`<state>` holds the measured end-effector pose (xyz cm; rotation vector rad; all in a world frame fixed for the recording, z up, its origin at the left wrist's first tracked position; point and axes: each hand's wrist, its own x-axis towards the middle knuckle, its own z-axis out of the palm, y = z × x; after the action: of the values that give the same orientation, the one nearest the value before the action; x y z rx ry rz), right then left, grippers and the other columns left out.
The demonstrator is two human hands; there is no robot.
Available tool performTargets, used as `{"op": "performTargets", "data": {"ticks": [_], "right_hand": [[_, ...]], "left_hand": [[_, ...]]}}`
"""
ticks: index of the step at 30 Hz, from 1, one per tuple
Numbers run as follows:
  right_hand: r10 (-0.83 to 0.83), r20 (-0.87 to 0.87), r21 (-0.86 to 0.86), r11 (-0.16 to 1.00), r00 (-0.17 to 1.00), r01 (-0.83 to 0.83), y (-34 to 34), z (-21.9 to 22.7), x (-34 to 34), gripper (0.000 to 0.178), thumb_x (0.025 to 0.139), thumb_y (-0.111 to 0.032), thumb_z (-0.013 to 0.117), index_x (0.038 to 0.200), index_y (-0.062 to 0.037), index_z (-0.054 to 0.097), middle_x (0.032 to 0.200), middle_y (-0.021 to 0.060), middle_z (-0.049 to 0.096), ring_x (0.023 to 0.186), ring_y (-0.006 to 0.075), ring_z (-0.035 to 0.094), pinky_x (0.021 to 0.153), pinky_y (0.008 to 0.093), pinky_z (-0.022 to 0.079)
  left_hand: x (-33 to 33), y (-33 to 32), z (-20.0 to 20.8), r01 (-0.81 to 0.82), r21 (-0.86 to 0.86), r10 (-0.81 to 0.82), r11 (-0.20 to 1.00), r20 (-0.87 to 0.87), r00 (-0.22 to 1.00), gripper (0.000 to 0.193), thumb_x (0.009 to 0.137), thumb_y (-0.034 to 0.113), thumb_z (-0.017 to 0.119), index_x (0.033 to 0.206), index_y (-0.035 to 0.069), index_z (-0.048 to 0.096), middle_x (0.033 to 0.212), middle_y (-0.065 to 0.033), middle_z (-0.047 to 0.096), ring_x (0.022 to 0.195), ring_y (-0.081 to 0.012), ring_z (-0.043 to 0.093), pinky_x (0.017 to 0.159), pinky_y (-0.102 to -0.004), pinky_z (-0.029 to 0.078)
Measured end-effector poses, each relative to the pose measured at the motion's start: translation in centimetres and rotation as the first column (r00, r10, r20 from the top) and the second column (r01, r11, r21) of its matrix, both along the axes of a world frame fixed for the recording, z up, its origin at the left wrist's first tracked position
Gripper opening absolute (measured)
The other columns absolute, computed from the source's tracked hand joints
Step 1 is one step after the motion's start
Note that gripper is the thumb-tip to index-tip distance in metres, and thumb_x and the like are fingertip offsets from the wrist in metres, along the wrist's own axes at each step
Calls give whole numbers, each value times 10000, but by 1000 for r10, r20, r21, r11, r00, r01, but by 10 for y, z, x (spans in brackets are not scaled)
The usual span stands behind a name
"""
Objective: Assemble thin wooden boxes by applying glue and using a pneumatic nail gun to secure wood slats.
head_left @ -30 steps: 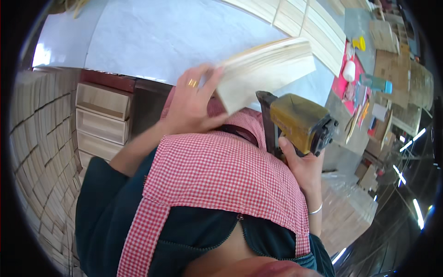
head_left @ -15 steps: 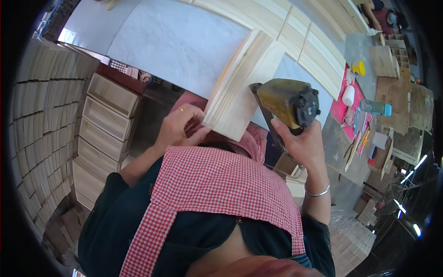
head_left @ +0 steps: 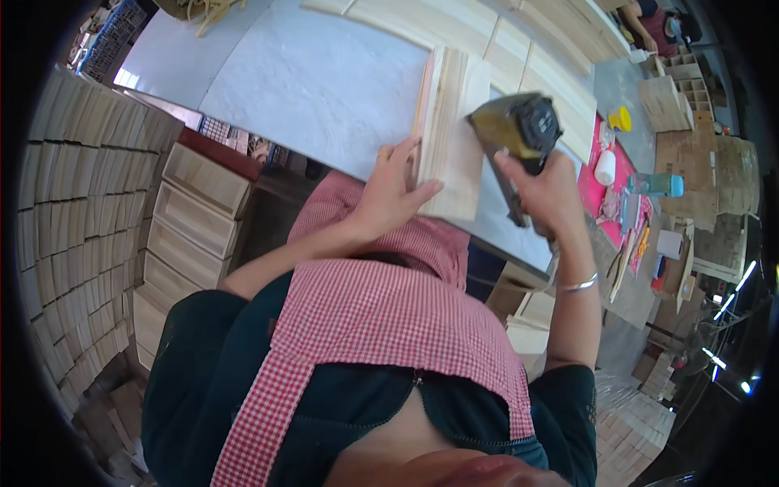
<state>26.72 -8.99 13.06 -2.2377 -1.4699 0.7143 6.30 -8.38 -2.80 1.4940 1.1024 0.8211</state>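
My left hand (head_left: 393, 191) grips the near left side of a pale wooden box piece (head_left: 451, 130) that lies flat at the edge of the grey worktable (head_left: 316, 81). A ring shows on one finger. In my right hand (head_left: 545, 188) is an olive-yellow nail gun (head_left: 514, 130), its head set against the right edge of the wooden piece. A silver bangle sits on my right wrist. A red-and-white checked apron (head_left: 381, 308) covers my front.
Stacks of thin wooden boards (head_left: 73, 211) and open wooden boxes (head_left: 195, 203) stand at my left. Long wooden frames (head_left: 519, 49) lie across the far table. A red mat (head_left: 621, 174) on the right bears bottles and small tools. Another person (head_left: 653, 20) sits far off.
The wooden piece came down from a raised tilt in my left hand to lie flat on the table. The nail gun moved up against its right edge.
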Motion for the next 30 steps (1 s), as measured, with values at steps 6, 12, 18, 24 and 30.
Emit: {"op": "performTargets", "data": {"ticks": [6,12,18,24,30], "right_hand": [[-144,50,45,989,988,142,-47,11,20,366,833,-220,794,986,98,697,786,155,716,614,204,624,582,330,519],[-312,-134,-37,950,941,310,-151,18,6,306,807,-97,812,1033,75,697,884,124,742,696,177,661,599,298,530],[-284,-305,58,947,909,315,-178,-19,-32,279,811,-79,820,1011,74,700,886,118,747,708,170,670,602,288,535],[-221,-265,50,969,939,243,-159,-25,-42,276,824,-107,828,992,74,703,882,121,752,703,176,678,605,291,542],[-173,-240,33,982,955,186,-125,-37,-35,278,825,-124,836,989,63,711,887,127,758,709,187,689,608,291,544]], "left_hand": [[15,29,3,49,-74,-43,996,81,996,394,934,267,659,1216,-8,637,1167,-150,579,953,-235,586,817,-332,507],[32,182,4,85,-21,-87,996,-373,924,580,776,248,706,1272,-25,578,1249,-249,582,1063,-380,595,939,-421,497],[43,221,-9,188,571,10,799,-325,946,396,797,289,681,967,-68,696,903,-217,682,837,-400,632,782,-426,524],[-7,206,-2,28,588,162,809,-268,950,397,789,296,683,952,-65,702,857,-216,686,780,-378,634,747,-418,526],[-70,237,-34,-146,440,244,886,-174,954,430,787,322,682,949,-76,705,846,-221,695,769,-363,634,742,-403,525]]}}
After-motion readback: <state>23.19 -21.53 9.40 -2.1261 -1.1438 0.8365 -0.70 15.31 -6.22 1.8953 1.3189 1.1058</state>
